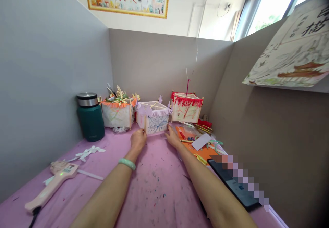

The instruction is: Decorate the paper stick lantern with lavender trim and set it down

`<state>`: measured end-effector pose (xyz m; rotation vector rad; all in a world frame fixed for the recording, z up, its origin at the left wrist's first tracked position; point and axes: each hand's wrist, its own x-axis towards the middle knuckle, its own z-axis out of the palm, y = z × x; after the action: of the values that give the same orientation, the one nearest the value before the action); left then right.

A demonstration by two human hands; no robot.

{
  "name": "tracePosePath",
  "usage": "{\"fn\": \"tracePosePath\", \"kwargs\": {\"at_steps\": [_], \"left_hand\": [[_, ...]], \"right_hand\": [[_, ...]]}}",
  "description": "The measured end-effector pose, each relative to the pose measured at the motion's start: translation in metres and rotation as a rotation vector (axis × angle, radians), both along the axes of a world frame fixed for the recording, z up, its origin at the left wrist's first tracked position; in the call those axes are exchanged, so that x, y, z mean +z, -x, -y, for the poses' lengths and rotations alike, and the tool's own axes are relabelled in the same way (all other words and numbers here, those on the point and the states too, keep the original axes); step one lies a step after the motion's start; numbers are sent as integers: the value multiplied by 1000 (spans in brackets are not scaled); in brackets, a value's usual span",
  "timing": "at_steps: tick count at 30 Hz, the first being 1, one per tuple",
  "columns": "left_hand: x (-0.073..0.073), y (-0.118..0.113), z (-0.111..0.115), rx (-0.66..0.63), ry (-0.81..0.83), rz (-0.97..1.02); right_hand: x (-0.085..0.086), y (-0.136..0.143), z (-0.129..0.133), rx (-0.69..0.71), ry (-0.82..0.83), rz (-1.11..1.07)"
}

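A small paper lantern with stick corner posts, pale purple fringe and a blue drawing stands between my hands at the back of the pink-covered table. My left hand, a green bangle at its wrist, is closed around the foot of the lantern's left front post. At the right front post, the fingers of my right hand pinch its lower end. Close by on the left sits a lantern with orange fringe, topped with flowers and leaves. Behind to the right is a lantern with red fringe.
A dark green bottle stands at the left. In front of it lie white paper strips and a pink glue gun with a cord. An orange mat with craft bits and a black phone are on the right. Grey partitions enclose the table.
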<state>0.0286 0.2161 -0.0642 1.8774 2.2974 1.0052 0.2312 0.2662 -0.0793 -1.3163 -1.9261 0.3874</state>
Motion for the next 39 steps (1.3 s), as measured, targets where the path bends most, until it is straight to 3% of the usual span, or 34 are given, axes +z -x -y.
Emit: {"fn": "tracePosePath", "kwargs": {"at_steps": [4,9,13,23,32,39], "left_hand": [[0,2,-2,16,-1,55],[-1,3,-3,28,-7,70],[-2,3,-3,4,-19,71],[-3,1,-3,-8,6,65],[-6,1,-5,-112,2,40],[0,-1,10,-133,147,-67]], "right_hand": [[4,-1,0,-37,-41,5],[21,5,-1,-203,-70,-10],[30,11,-1,-218,-60,43],[16,4,7,-272,24,175],[2,0,20,-76,71,330],[13,0,49,31,59,432]]}}
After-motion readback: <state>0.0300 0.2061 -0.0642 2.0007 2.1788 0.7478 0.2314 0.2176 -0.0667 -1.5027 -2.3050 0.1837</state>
